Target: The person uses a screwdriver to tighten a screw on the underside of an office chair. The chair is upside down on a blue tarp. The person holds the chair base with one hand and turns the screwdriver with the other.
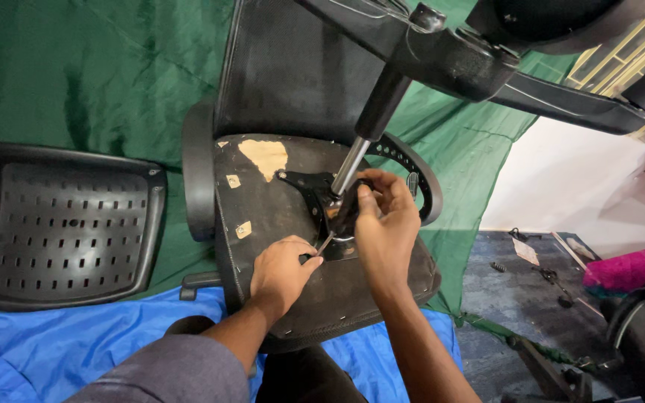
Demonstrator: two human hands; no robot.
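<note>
With the upturned chair seat point(315, 291) lying on the blue sheet point(54, 351), the left hand point(281, 270) clamps a small metal tool point(325, 243) at the mounting plate point(309, 195) — the right hand point(384, 216) closes around the mechanism beside the gas cylinder point(367, 134) — apparently to steady it.

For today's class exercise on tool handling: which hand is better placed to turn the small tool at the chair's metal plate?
Probably left: the left hand already holds the small tool with its tip at the metal plate, while the right hand grips beside the chrome post.
</note>
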